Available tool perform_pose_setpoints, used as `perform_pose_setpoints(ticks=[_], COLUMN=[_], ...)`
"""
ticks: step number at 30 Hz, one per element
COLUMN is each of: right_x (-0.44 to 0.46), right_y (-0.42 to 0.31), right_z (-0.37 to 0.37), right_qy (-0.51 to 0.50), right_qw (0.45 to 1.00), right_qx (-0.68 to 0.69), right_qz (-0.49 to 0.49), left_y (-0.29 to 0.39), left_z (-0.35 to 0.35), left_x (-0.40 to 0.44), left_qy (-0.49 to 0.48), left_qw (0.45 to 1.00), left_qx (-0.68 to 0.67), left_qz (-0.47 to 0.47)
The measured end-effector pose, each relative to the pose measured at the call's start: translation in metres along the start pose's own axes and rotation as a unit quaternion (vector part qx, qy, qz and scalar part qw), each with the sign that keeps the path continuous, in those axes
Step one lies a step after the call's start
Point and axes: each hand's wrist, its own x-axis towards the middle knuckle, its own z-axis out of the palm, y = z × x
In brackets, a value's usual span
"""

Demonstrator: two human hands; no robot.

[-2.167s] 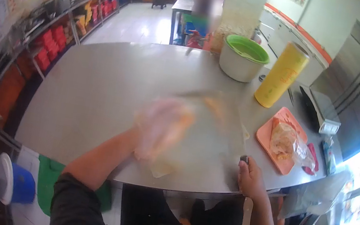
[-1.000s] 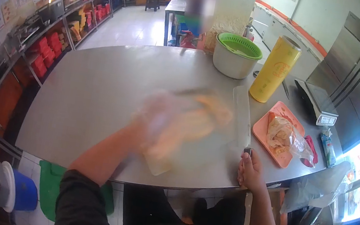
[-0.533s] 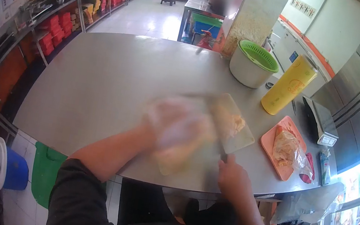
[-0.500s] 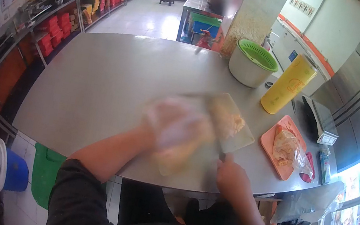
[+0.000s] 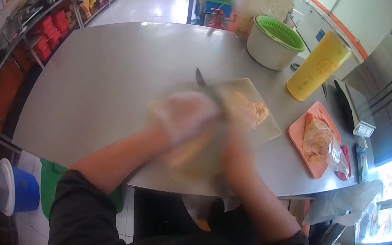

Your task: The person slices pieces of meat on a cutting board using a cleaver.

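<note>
My left hand [image 5: 184, 113], in a clear plastic covering, is blurred over the left part of a pale cutting board [image 5: 270, 129]. Its fingers are too smeared to read. My right hand [image 5: 237, 124], also blurred, is over the board close beside it, wrapped round the handle of a knife [image 5: 201, 79]. The dark blade tip points away to the upper left, beyond my hands. Pale orange meat pieces [image 5: 258, 113] lie on the board right of my right hand. More yellowish food [image 5: 190, 147] shows blurred below my left hand.
Right of the board is a pink tray [image 5: 302, 133] with a bagged food item [image 5: 316, 140]. A yellow roll [image 5: 317, 67] stands behind it, near a pot with a green basket [image 5: 275, 45] and a scale [image 5: 356, 110]. A blue bucket [image 5: 25, 191] stands at lower left.
My right hand has moved left and forward from the table's front edge onto the board, bringing the knife with it. The camera view has shifted slightly.
</note>
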Motion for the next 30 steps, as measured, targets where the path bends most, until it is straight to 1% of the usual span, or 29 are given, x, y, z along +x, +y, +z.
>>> perform_pose_setpoints(ticks=[1,3,6,7,8,10,12,14,16,17,19,20,21,23,25,29,30], right_x=[0.008,0.006,-0.013,-0.025,-0.038,-0.074,-0.099,-0.116,-0.122,-0.123,-0.122,-0.118,-0.111,-0.094,-0.073,-0.038,-0.035], right_y=[0.004,0.007,0.014,0.017,0.02,0.021,0.019,0.016,0.014,0.014,0.014,0.015,0.017,0.024,0.032,0.019,0.015], right_z=[0.004,0.003,-0.018,-0.024,-0.031,-0.046,-0.056,-0.068,-0.079,-0.08,-0.08,-0.078,-0.074,-0.062,-0.046,-0.039,-0.041], right_qy=[0.033,0.069,0.016,-0.061,-0.137,-0.148,-0.151,-0.148,-0.186,-0.184,-0.186,-0.185,-0.175,-0.163,-0.13,-0.109,-0.089], right_qw=[0.998,0.993,0.997,0.997,0.985,0.982,0.978,0.976,0.967,0.968,0.965,0.965,0.97,0.975,0.985,0.991,0.994], right_qx=[0.012,0.029,0.025,-0.038,-0.104,-0.111,-0.126,-0.136,-0.142,-0.144,-0.163,-0.163,-0.152,-0.136,-0.117,-0.077,-0.062], right_qz=[-0.047,-0.093,-0.068,-0.026,0.016,0.049,0.063,0.08,0.096,0.094,0.085,0.083,0.073,0.065,-0.003,0.012,-0.008], left_y=[0.0,0.004,0.011,0.012,0.008,-0.001,-0.008,-0.006,0.001,0.0,-0.008,-0.017,-0.026,-0.023,-0.002,-0.006,-0.008], left_z=[0.001,-0.002,-0.013,-0.016,-0.014,-0.004,0.007,0.003,-0.014,-0.012,0.001,0.011,0.024,0.018,-0.013,-0.014,-0.016], left_x=[0.001,0.004,0.002,0.0,-0.003,-0.009,-0.01,-0.007,-0.003,-0.006,-0.017,-0.02,-0.023,-0.021,-0.013,-0.007,-0.005], left_qy=[0.009,-0.01,-0.03,-0.031,-0.026,0.004,0.009,0.013,-0.065,-0.062,0.031,0.032,0.077,0.117,0.002,-0.016,-0.073], left_qw=[1.0,1.0,0.999,0.999,0.999,0.999,0.999,1.0,0.996,0.996,0.998,0.998,0.995,0.988,0.999,0.996,0.994], left_qx=[0.017,0.018,0.015,0.012,0.007,-0.024,-0.024,-0.019,-0.027,-0.027,-0.055,-0.053,-0.049,-0.044,-0.044,-0.025,0.034], left_qz=[0.001,-0.007,-0.025,-0.033,-0.039,-0.022,-0.023,-0.018,-0.052,-0.052,-0.012,-0.012,0.039,0.094,0.026,0.086,0.077])
